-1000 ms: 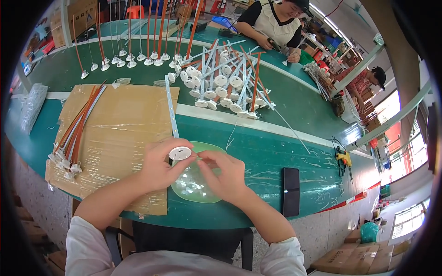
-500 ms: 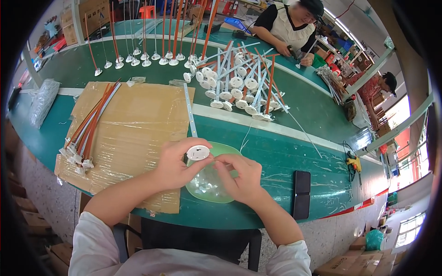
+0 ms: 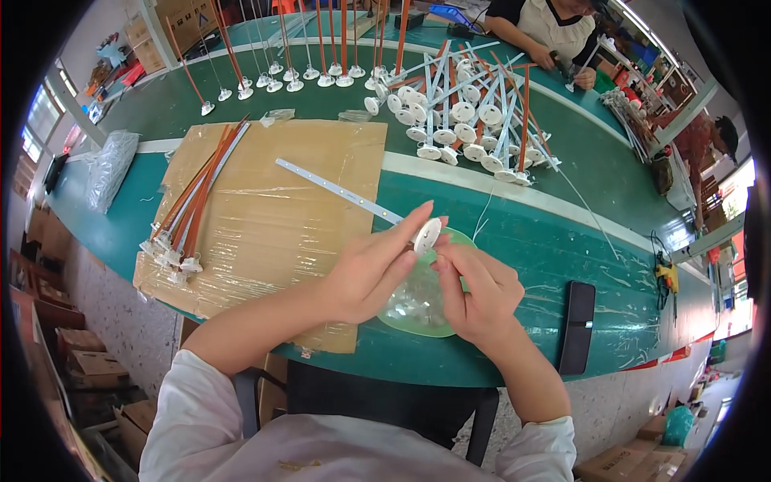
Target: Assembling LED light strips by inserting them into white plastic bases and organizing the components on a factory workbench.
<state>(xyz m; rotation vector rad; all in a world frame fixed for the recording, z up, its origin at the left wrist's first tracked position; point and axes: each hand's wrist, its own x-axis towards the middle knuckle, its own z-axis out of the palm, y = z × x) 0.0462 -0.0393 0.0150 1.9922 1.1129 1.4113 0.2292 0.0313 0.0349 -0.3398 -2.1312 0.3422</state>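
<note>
My left hand [image 3: 365, 277] is closed round a white round base [image 3: 428, 235], from which a light strip [image 3: 337, 189] with small dots runs up and left over the cardboard. The base is tipped partly edge-on. Thumb and fingers of my right hand [image 3: 482, 293] pinch together at its lower right rim; whatever is between them is too small to make out. Beneath both hands sits a shallow light-green bowl [image 3: 419, 330] holding small clear pieces, partly covered by my hands.
A cardboard sheet [image 3: 265, 209] bears a bundle of strips [image 3: 201, 193]. Many based strips form a heap [image 3: 474, 112]; others stand in a row [image 3: 293, 84]. Right of me lie a dark phone [image 3: 578, 325] and a yellow tool [image 3: 666, 277]. A co-worker's hand [image 3: 585, 79] works opposite.
The base has turned from facing up to nearly edge-on, and its strip has swung from upright to slanting left. The whole view has shifted, so things appear farther right and higher.
</note>
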